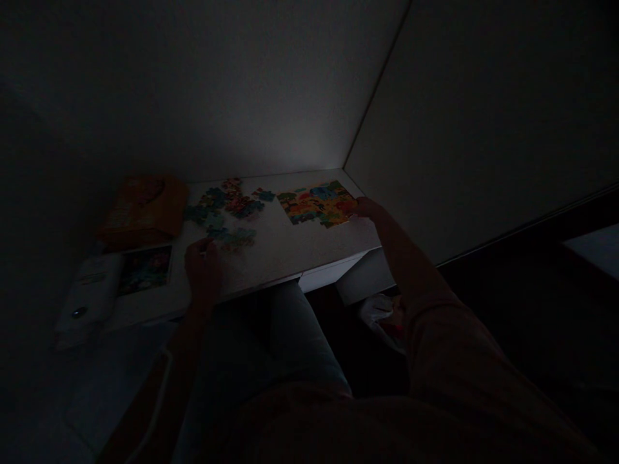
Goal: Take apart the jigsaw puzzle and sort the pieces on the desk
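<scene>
In dim light, a partly joined jigsaw puzzle (314, 203) with a bright cartoon picture lies at the right of a white tabletop. My right hand (366, 207) is at its right edge, fingers closed together on the border. Left of it, loose jigsaw pieces (236, 203) are spread in a heap, some overlapping. My left hand (203, 267) is close to the near side of these pieces, with its fingers curled in. Something small and pale shows at its fingertips, too dark to name.
An orange box (145, 209) stands at the back left. In front of it lie a dark picture card (145, 269) and a white object with a round dark spot (91, 287). Walls border the table behind and right. A plastic bag (380, 312) sits below, by the drawer (331, 272).
</scene>
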{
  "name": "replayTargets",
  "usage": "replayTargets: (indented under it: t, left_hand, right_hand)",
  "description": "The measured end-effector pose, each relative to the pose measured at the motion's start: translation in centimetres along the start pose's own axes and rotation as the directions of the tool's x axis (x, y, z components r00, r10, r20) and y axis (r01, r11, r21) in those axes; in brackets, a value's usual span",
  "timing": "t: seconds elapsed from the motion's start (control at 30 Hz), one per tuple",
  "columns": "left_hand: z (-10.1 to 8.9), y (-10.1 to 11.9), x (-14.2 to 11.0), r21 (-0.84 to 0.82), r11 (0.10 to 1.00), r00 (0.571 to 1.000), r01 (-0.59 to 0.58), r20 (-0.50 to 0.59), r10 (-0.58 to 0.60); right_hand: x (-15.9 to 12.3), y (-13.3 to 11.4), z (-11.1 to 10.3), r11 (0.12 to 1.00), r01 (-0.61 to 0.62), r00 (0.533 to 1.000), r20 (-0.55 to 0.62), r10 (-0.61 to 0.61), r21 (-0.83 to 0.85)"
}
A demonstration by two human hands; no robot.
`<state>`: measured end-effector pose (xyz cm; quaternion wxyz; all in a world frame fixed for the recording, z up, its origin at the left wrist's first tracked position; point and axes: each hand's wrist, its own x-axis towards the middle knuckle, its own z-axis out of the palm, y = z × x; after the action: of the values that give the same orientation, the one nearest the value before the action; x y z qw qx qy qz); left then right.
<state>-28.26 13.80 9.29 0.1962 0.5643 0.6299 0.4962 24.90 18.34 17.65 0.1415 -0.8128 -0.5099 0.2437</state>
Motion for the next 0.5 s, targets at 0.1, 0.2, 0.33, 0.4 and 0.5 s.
replayTargets:
  t: [0.1,0.2,0.33,0.4,0.5]
  left_hand:
    - [-0.1,0.5,-0.1,-0.002,1.0,1.0,0.028,-0.011,-0.028]
    - [-0.1,0.8,-0.1,-0.004,0.999,0.999,0.053,-0.002,-0.054]
    - [-0.1,0.8,-0.1,0.004,0.999,0.999,0.046,-0.007,-0.046]
    - [-0.1,0.8,-0.2,0.029,0.999,1.0,0.026,-0.009,-0.026]
    - [-0.2,1.0,-0.2,0.065,0.998,1.0,0.001,-0.028,0.0]
  right_hand:
    - [-1.0,-0.1,-0.5,0.996,0.056,0.998,0.006,-0.057,0.067]
    - [-2.0,-1.0,0.2,0.988,0.124,0.991,0.031,-0.128,0.095]
    - [-2.5,-2.6,1.9,0.982,0.188,0.982,0.026,-0.189,0.012]
    - [-2.5,-3.2,2.5,0.979,0.196,0.981,0.002,-0.196,-0.049]
    - [-2.2,-3.8,2.9,0.971,0.188,0.98,-0.045,-0.196,-0.148]
